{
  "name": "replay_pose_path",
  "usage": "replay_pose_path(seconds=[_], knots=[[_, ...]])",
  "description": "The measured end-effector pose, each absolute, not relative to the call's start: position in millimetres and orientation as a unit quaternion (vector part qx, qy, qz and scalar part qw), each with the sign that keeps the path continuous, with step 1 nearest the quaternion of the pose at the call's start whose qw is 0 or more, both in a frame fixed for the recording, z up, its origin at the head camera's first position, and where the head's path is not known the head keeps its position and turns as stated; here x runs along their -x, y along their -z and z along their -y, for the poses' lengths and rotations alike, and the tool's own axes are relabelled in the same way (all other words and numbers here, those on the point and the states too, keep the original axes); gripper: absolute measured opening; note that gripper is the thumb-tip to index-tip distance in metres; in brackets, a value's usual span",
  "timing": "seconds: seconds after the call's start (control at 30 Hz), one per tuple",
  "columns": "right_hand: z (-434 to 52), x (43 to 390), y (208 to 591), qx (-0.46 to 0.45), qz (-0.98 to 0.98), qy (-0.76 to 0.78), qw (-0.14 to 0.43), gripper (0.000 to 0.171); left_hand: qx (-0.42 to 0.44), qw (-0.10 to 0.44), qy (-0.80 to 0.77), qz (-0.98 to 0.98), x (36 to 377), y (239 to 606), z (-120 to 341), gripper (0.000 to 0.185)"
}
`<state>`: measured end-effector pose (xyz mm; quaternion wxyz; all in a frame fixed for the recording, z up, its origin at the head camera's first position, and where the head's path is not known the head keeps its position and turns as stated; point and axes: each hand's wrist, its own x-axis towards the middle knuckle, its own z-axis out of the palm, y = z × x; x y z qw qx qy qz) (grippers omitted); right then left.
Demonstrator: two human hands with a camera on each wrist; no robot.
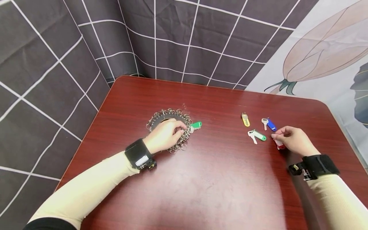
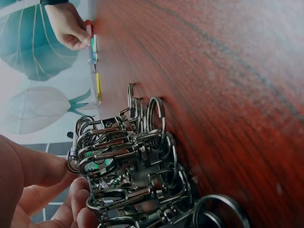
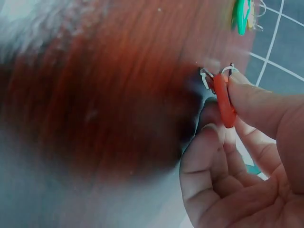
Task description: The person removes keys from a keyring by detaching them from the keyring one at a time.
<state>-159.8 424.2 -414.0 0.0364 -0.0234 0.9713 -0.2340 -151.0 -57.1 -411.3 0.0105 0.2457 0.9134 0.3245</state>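
My left hand [image 1: 165, 135] rests on a round bunch of metal key rings and clasps [image 1: 169, 127], fingers curled and pinching one of the clasps [image 2: 102, 152]. A green-tagged key [image 1: 196, 125] sticks out of the bunch beside my fingertips. My right hand [image 1: 290, 139] pinches a red-tagged key [image 3: 223, 97] between thumb and fingers, close above the table [image 1: 218, 179]. Left of that hand lie a yellow-tagged key [image 1: 245, 119], a blue-tagged key [image 1: 269, 124] and a second green-tagged key [image 1: 257, 135].
The red-brown wooden table has rounded far corners and stands against a dark checked curtain [image 1: 172, 38] and a pale flower-print cloth [image 1: 325, 54]. Both wrists wear black camera straps [image 1: 139, 155].
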Motion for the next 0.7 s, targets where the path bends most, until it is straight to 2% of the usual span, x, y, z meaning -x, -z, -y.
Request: replay_pose_path(seconds=[0.27,0.47,0.7], knots=[[-422.7,159.5,415.7,0.011,-0.976,0.217,0.028,0.037,-0.253,0.012,-0.327,-0.910,149.7,409.7,58.3,0.020],[-419.7,158.5,411.5,0.013,-0.976,0.215,0.029,0.038,-0.266,-0.007,-0.310,-0.913,150.9,411.8,58.5,0.022],[-396.1,162.1,401.4,0.033,-0.970,0.239,0.014,0.049,-0.268,-0.015,-0.282,-0.921,154.0,409.3,55.7,0.040]])
